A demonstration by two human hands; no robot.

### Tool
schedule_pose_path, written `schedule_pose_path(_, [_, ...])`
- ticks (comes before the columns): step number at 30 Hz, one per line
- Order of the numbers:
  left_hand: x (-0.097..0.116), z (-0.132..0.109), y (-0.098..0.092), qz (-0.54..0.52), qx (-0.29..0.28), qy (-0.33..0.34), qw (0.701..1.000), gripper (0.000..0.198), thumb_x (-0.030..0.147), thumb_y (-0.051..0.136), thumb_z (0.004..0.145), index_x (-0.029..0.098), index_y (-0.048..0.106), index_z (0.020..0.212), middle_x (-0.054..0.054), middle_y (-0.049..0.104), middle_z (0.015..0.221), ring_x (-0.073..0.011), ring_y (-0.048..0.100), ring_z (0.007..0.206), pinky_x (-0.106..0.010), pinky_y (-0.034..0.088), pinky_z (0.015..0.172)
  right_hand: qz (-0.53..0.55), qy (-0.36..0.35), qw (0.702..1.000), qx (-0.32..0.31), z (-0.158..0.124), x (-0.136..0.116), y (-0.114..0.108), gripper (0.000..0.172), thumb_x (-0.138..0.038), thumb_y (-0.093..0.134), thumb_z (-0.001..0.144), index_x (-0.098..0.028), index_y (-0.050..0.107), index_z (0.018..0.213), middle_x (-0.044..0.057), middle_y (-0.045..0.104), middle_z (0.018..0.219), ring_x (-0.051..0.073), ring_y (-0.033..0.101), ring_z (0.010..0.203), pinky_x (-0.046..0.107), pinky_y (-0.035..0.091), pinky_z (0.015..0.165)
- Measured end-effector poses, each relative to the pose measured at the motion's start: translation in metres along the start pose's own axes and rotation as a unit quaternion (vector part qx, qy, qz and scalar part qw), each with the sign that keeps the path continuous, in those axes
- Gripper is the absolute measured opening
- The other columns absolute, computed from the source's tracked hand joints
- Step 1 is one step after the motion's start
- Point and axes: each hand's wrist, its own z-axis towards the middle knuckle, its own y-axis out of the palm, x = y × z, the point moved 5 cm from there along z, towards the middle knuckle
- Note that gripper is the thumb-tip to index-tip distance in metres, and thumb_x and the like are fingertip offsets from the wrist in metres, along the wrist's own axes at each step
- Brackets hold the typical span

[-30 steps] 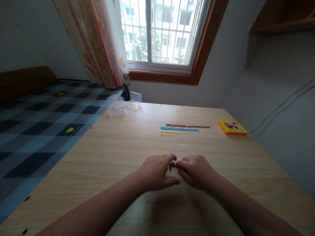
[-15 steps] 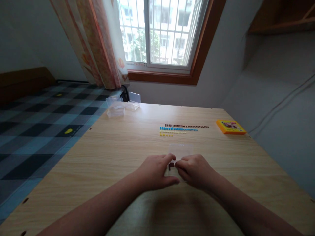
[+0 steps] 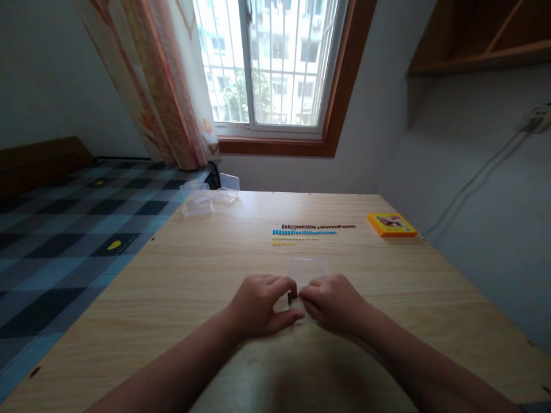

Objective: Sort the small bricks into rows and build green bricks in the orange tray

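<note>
A small clear plastic box (image 3: 297, 315) sits on the table with its see-through lid (image 3: 307, 267) raised on the far side. Dark brown small pieces (image 3: 293, 298) lie inside it at the left, partly covered by fingers. My left hand (image 3: 260, 304) curves around the box's left side, thumb along the near edge and index finger bent down at the brown pieces. My right hand (image 3: 331, 301) is closed over the right part of the box, fingertips pinched together beside those pieces. Whatever is in that pinch is hidden.
Beyond the box, rows of tiny brown pieces (image 3: 318, 227), blue pieces (image 3: 303, 232) and yellow pieces (image 3: 283, 244) lie on the wooden table (image 3: 206, 258). An orange-yellow box (image 3: 392, 225) is at the right edge. Open clear plastic cases (image 3: 198, 201) stand at the far left corner.
The view has tilted and shifted a little. My left index finger has bent down toward the brown pieces, covering more of them. My right hand stays pinched in nearly the same place.
</note>
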Motion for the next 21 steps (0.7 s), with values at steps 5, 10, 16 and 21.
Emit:
schedule_pose_path(5, [-0.038,0.0,-0.03,0.058,0.177,-0.066,0.98,0.04,0.041,0.036,0.1,0.022,0.059,0.072,-0.006,0.064,0.068,-0.019,0.061,0.069,-0.032,0.046,0.069,0.01,-0.032,0.997,0.07,-0.002,-0.005,-0.012,0.016,-0.019,0.057,0.091,-0.022,0.069,0.082,-0.001,0.069,0.07,0.012,0.058,0.059,0.027,0.03,0.057])
schedule_pose_path(10, [-0.104,0.007,-0.02,0.062,0.192,-0.24,0.949,0.046,0.044,0.03,0.1,0.019,0.068,0.098,-0.01,0.073,0.097,-0.0241,0.065,0.094,-0.038,0.051,0.087,0.025,-0.074,0.965,0.252,-0.012,-0.006,-0.041,0.018,-0.02,0.053,0.095,-0.02,0.069,0.088,0.0,0.065,0.065,0.013,0.054,0.057,0.028,0.034,0.059])
schedule_pose_path(16, [-0.132,0.031,0.009,0.108,0.052,-0.237,0.964,0.057,0.047,0.03,0.102,0.013,0.06,0.137,-0.014,0.059,0.143,-0.0271,0.05,0.135,-0.044,0.035,0.118,0.031,-0.07,0.903,0.423,-0.024,0.009,-0.07,0.011,-0.012,0.061,0.087,-0.021,0.066,0.088,0.0,0.064,0.064,0.014,0.052,0.057,0.029,0.04,0.06])
schedule_pose_path(21, [-0.144,0.064,0.013,0.119,-0.003,-0.205,0.972,0.059,0.047,0.027,0.103,0.016,0.054,0.145,-0.012,0.055,0.149,-0.0254,0.047,0.14,-0.043,0.034,0.12,0.008,-0.031,0.879,0.476,-0.028,0.028,-0.078,0.011,-0.011,0.063,0.085,-0.022,0.066,0.086,0.001,0.066,0.066,0.018,0.055,0.067,0.035,0.042,0.071])
